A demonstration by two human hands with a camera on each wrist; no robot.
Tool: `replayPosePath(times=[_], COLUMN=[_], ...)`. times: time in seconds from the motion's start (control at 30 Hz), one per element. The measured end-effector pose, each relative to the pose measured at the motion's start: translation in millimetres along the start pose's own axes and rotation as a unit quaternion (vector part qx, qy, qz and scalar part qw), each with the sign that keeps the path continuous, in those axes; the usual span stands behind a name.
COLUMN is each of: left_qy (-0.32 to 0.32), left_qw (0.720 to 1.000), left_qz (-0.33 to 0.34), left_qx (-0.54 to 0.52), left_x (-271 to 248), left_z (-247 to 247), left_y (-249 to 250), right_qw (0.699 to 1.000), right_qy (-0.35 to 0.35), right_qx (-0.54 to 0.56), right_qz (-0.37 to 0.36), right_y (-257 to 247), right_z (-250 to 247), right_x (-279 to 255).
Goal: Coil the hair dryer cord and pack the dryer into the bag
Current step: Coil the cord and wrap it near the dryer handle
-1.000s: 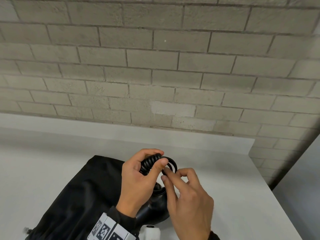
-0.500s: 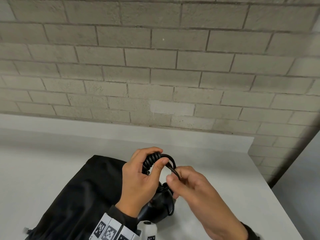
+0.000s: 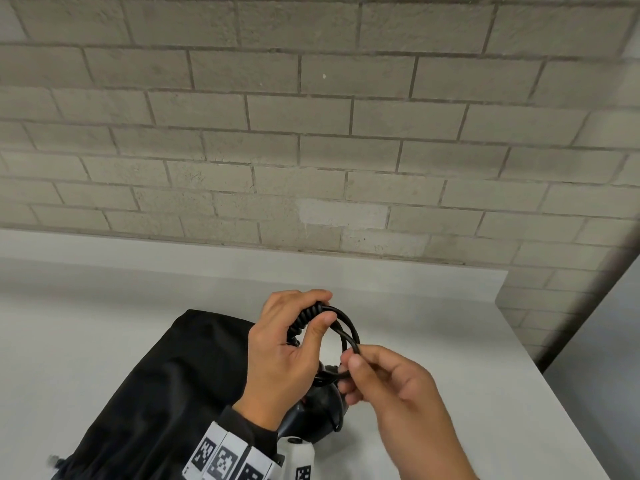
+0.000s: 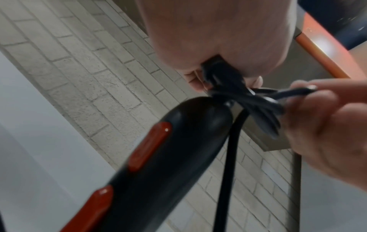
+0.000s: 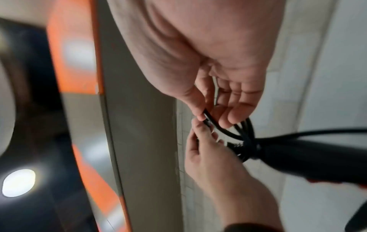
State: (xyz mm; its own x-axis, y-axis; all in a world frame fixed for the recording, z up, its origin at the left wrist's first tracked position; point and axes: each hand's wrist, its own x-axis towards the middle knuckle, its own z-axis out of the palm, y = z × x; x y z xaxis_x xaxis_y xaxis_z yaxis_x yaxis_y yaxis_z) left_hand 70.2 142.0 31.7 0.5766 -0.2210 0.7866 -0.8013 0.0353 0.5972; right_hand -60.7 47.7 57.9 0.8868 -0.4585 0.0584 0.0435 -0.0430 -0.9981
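Observation:
My left hand [image 3: 291,344] grips a bundle of coiled black cord [image 3: 306,320] above the table, thumb pressed over the loops. A free loop of the cord [image 3: 348,332] arcs to the right, and my right hand [image 3: 381,375] pinches it between thumb and forefinger. The black hair dryer [image 3: 318,414] hangs just below both hands; its handle with red buttons [image 4: 151,149] fills the left wrist view. In the right wrist view the pinched cord [image 5: 216,124] runs down to wraps around the dryer's handle end [image 5: 248,147]. The black bag [image 3: 156,393] lies flat on the table to the left.
The white table [image 3: 433,323] runs back to a grey brick wall [image 3: 311,150]. Its right edge [image 3: 540,393] falls off beside a dark gap. Marker tags sit on my left wrist band [image 3: 221,459].
My right hand has slid down and right along the cord, drawing the loop wider away from the bundle. The left hand has kept its grip in place.

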Motion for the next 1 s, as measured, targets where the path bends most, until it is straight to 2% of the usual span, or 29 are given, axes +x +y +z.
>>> replayPosePath(times=[0.07, 0.13, 0.3, 0.37, 0.4, 0.43, 0.5, 0.53, 0.57, 0.63, 0.7, 0.83, 0.93, 1.0], left_qy=[-0.002, -0.004, -0.012, -0.016, -0.014, -0.01, 0.001, 0.002, -0.001, -0.008, -0.011, 0.0, 0.008, 0.006], left_qw=[1.0, 1.0, 0.998, 0.998, 0.998, 0.999, 1.0, 1.0, 1.0, 1.0, 0.999, 1.0, 1.0, 1.0], left_qz=[0.006, 0.013, 0.055, 0.063, 0.06, 0.052, 0.03, 0.023, 0.021, 0.026, 0.029, 0.019, 0.0, -0.005], left_qx=[0.004, 0.006, 0.015, 0.008, 0.005, 0.002, -0.002, -0.004, -0.004, -0.005, -0.008, -0.011, -0.017, -0.022], left_x=[-1.0, -2.4, -5.3, -5.6, -5.1, -4.4, -2.4, -1.6, -1.3, -1.5, -1.8, -1.2, 1.0, 1.8], left_z=[1.4, 2.4, 4.5, 7.0, 7.9, 8.1, 6.4, 5.2, 4.4, 4.5, 5.4, 5.2, 3.5, 2.9], left_y=[0.0, -0.3, 1.4, 3.1, 3.1, 2.4, -0.2, -1.3, -1.9, -1.6, -1.1, -2.9, -5.3, -6.1], right_qw=[0.992, 0.966, 0.874, 0.836, 0.84, 0.865, 0.95, 0.979, 0.991, 0.991, 0.99, 0.973, 0.931, 0.922], right_qy=[-0.036, -0.066, -0.171, -0.203, -0.206, -0.193, -0.144, -0.115, -0.085, -0.046, -0.031, -0.08, -0.139, -0.174], right_qx=[0.109, 0.228, 0.418, 0.478, 0.478, 0.447, 0.275, 0.164, 0.076, 0.025, 0.053, 0.206, 0.337, 0.344], right_qz=[0.058, 0.104, 0.18, 0.177, 0.153, 0.119, 0.026, -0.026, -0.072, -0.119, -0.129, -0.063, -0.002, 0.036], right_y=[-3.8, -5.1, -7.2, -1.9, 1.0, 5.5, 16.0, 22.8, 30.2, 41.0, 44.2, 42.8, 39.9, 42.4], right_z=[-4.2, -5.9, -14.2, -14.6, -13.0, -11.3, -7.6, -5.3, -3.4, -0.9, 3.4, 4.5, -6.3, -19.7], right_x=[1.4, 2.0, 3.1, 2.5, 2.1, 1.4, -3.9, -6.6, -8.2, -11.1, -14.2, -17.6, -19.9, -21.0])
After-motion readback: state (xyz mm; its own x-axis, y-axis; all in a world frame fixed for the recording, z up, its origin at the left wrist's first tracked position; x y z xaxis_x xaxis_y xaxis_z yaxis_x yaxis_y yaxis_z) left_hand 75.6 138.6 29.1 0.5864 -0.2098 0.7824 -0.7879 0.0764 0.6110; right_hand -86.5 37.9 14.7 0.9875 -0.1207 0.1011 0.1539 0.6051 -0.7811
